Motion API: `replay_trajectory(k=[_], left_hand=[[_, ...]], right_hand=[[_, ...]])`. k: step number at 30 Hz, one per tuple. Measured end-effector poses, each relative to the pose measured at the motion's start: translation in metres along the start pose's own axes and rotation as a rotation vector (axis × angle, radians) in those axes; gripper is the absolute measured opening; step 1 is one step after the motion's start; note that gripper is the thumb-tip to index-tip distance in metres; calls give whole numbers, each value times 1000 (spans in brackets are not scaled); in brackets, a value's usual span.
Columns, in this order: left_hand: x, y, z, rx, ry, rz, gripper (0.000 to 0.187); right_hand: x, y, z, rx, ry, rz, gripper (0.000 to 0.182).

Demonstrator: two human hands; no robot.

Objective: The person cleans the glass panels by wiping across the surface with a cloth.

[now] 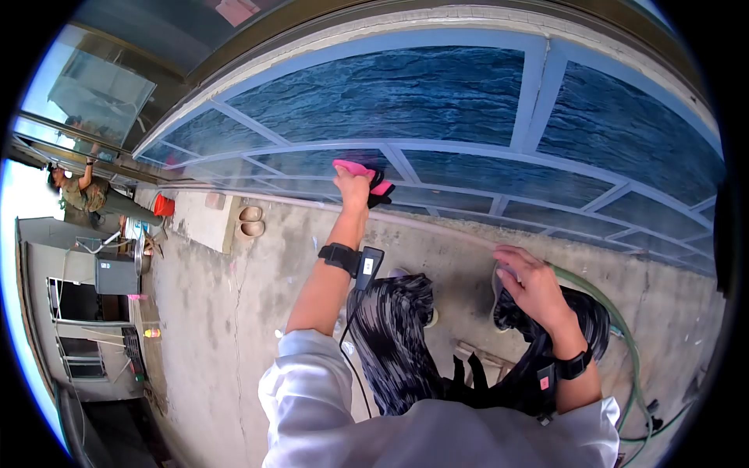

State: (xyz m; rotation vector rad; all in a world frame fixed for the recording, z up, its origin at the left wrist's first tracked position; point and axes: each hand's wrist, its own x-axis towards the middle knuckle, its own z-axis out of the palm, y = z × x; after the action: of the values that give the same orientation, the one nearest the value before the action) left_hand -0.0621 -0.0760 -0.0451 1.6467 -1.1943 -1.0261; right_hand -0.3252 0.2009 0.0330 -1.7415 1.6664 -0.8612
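My left hand (353,189) is stretched forward and closed around a pink and black cloth (380,187), which lies against the blue tiled wall (452,168). The tiles have a dark stone-like pattern with pale blue bands between them. Above my right knee hangs my right hand (534,287), its fingers extended and holding nothing. Both wrists carry black straps with small devices, and a thin cable runs from the left one.
A green hose (624,331) curves past my right leg. Beige slippers (250,221) stand on the concrete floor (265,312), near a red bucket (163,205). Another person (90,195) reaches up to a window at the far left. A window ledge (437,14) runs above the tiles.
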Motion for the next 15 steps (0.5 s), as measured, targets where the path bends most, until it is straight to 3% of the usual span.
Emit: replay_trajectory(k=[3, 4, 5, 9, 12, 15], left_hand=[[58, -36, -50, -165, -150, -76, 86], [73, -47, -58, -96, -13, -64, 83], [102, -71, -76, -173, -32, -52, 81], [132, -52, -116, -247, 98, -94, 73], [130, -38, -122, -280, 141, -123, 77], [102, -33, -109, -200, 61, -95, 85]], right_hand=[[2, -6, 3, -22, -23, -4, 27], [4, -9, 4, -34, -18, -28, 27], [5, -11, 5, -48, -13, -52, 27], [13, -12, 9, -43, -93, -62, 27], [16, -10, 13, -67, -84, -78, 27], [19, -16, 16, -73, -56, -98, 26]])
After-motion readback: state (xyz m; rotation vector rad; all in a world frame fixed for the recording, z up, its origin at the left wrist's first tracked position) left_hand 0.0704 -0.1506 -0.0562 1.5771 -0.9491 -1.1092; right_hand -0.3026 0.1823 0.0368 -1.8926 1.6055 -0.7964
